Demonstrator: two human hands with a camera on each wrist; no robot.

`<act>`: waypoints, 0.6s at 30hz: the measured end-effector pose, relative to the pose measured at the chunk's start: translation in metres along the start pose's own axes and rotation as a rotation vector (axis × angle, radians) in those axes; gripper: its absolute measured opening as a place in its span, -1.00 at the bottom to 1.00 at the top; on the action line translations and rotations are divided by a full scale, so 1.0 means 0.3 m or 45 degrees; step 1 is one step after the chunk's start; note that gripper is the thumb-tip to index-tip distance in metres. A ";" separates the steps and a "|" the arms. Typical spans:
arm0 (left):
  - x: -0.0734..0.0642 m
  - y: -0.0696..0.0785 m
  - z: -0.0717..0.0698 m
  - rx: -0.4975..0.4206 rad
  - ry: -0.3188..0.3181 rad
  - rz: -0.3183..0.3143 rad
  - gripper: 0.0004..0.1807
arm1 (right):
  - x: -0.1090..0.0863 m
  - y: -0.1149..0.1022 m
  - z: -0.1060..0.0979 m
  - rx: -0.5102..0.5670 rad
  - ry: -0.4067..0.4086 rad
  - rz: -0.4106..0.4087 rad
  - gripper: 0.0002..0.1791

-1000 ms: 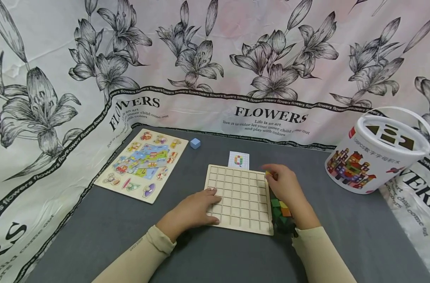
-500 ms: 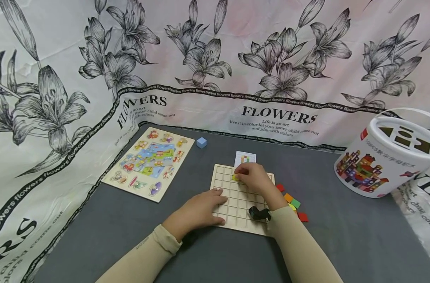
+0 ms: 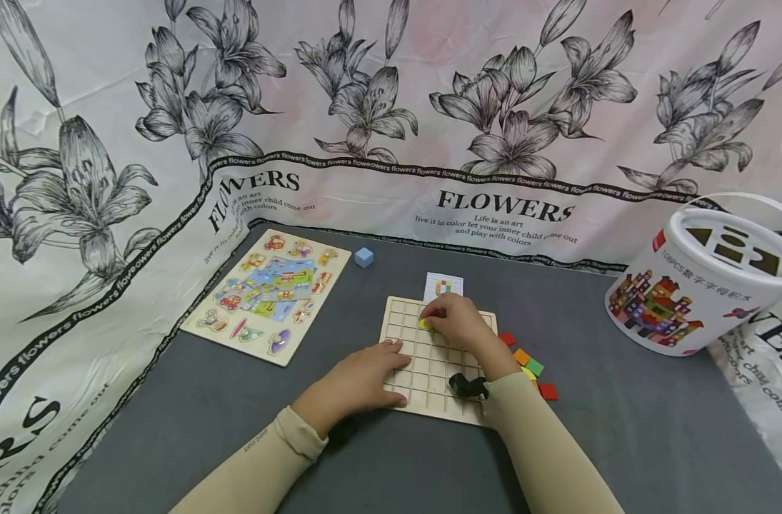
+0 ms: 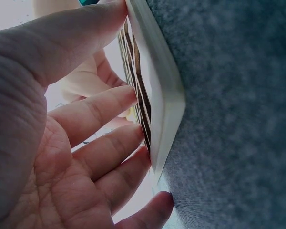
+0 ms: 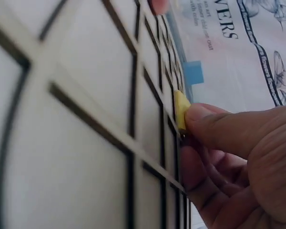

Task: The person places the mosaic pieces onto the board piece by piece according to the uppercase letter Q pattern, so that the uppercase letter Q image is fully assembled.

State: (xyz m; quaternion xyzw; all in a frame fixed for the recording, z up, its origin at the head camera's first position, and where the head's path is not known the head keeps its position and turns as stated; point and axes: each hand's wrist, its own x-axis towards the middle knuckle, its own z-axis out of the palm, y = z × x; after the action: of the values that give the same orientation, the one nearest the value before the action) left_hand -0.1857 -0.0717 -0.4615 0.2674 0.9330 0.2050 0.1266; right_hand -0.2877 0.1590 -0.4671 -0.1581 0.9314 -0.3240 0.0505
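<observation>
A wooden grid board point(image 3: 419, 368) with square cells lies on the grey table before me. My left hand point(image 3: 358, 378) rests at its left edge; in the left wrist view the fingers point(image 4: 105, 109) extend loosely over the board's rim. Over the far part of the grid, my right hand point(image 3: 458, 325) pinches a small yellow tile point(image 5: 181, 112) between thumb and fingers, right at the board's surface. Just behind the board lies a white card point(image 3: 445, 283) printed with a coloured square pattern, its lower part overlapped by the right hand.
Red, orange, green and yellow tiles point(image 3: 535, 368) lie right of the board, partly behind the right forearm. A blue cube point(image 3: 363, 257) and a picture puzzle board point(image 3: 288, 346) are at the left. At the right stands a white bucket point(image 3: 648, 335). A flower-printed cloth point(image 3: 365, 193) hangs behind.
My right hand has moved left from the board's right edge to its far middle, carrying the yellow tile, and then stays there. The left hand keeps its place on the board.
</observation>
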 end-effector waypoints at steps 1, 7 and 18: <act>0.000 0.000 -0.001 -0.002 0.001 0.000 -0.24 | 0.000 -0.001 0.002 -0.009 0.002 -0.015 -0.90; 0.003 0.005 0.003 0.002 0.011 0.014 -0.25 | -0.021 0.006 -0.014 -0.008 0.055 -0.080 -0.89; -0.004 -0.007 0.008 -0.039 0.010 0.000 -0.23 | -0.237 0.173 -0.233 -0.076 0.170 0.248 -0.71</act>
State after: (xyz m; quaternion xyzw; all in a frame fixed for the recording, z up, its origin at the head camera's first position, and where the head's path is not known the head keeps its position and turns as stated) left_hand -0.1849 -0.0730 -0.4644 0.2645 0.9303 0.2202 0.1269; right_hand -0.2479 0.2618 -0.4449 -0.0465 0.9528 -0.2995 0.0148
